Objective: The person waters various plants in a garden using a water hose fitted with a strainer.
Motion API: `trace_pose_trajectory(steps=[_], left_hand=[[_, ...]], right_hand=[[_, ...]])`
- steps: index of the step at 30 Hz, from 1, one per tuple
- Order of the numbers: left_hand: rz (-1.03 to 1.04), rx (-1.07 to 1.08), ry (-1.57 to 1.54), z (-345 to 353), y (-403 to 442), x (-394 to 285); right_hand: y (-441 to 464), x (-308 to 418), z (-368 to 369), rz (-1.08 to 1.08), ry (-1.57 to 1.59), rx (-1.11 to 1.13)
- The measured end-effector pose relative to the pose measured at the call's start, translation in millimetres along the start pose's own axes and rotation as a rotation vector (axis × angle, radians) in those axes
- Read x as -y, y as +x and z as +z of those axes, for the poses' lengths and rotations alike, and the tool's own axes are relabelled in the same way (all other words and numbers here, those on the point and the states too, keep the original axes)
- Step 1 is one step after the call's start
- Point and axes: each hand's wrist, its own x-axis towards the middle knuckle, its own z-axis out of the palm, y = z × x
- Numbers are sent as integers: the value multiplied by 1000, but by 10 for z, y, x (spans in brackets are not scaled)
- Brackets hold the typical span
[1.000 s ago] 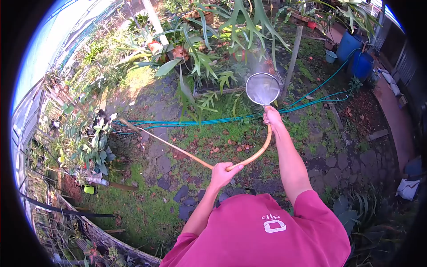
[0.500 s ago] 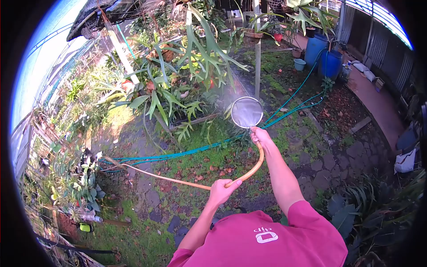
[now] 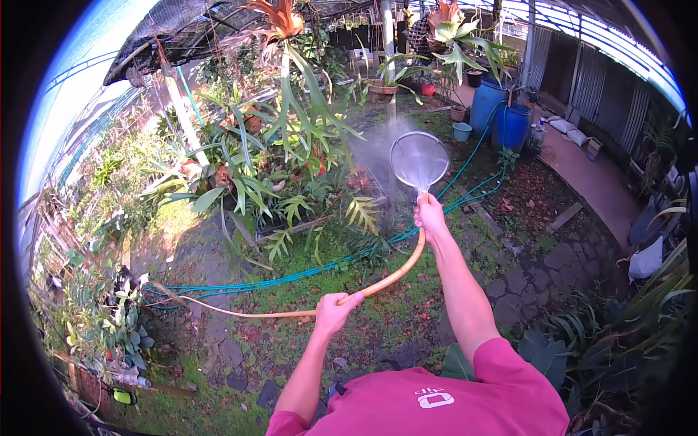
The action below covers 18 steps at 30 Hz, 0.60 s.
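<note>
Right-hand grip (image 3: 429, 213) was closed around the orange hose (image 3: 392, 278) just below the round sprayer head (image 3: 419, 160), apparently to steer it | left-hand grip (image 3: 334, 312) was wrapped around the hose farther back, seemingly bearing its weight | sprayer head stood at arm's length, misting, perhaps keeping the pink shirt (image 3: 502, 385) dry

Strong daylight comes mainly from the upper left, where a white overhead expanse (image 3: 91, 54) is overexposed. One sunny patch brightens the brown, mossy ground (image 3: 174, 234), while the grey corrugated metal wall (image 3: 592, 94) lies in dim shade. The orange flexible hose (image 3: 396, 275) appears quite sharp; the fine white mist (image 3: 373, 150) is blurred. Towards the black, blue-fringed border, straight lines bend.
</note>
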Motion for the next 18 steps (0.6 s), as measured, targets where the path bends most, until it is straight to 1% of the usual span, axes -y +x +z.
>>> trace_pose_trajectory(steps=[2, 4, 6, 8, 13, 18], left_hand=[[2, -37, 25, -42, 43, -146], [-2, -80, 35, -52, 24, -391], [28, -150, 74, -91, 55, -575], [75, -227, 110, -204, 109, -731], [72, -231, 83, -616, 52, -942], [46, -188, 24, -662, 99, -651]], right_hand=[[-16, 406, 192, -118, -45, -29], [15, 797, 356, -202, -13, -30], [112, 1101, 506, -266, -59, -66], [115, 1345, 668, -301, -62, -55], [55, 1514, 971, -326, -69, -44], [39, 1466, 1253, -360, -118, -54]])
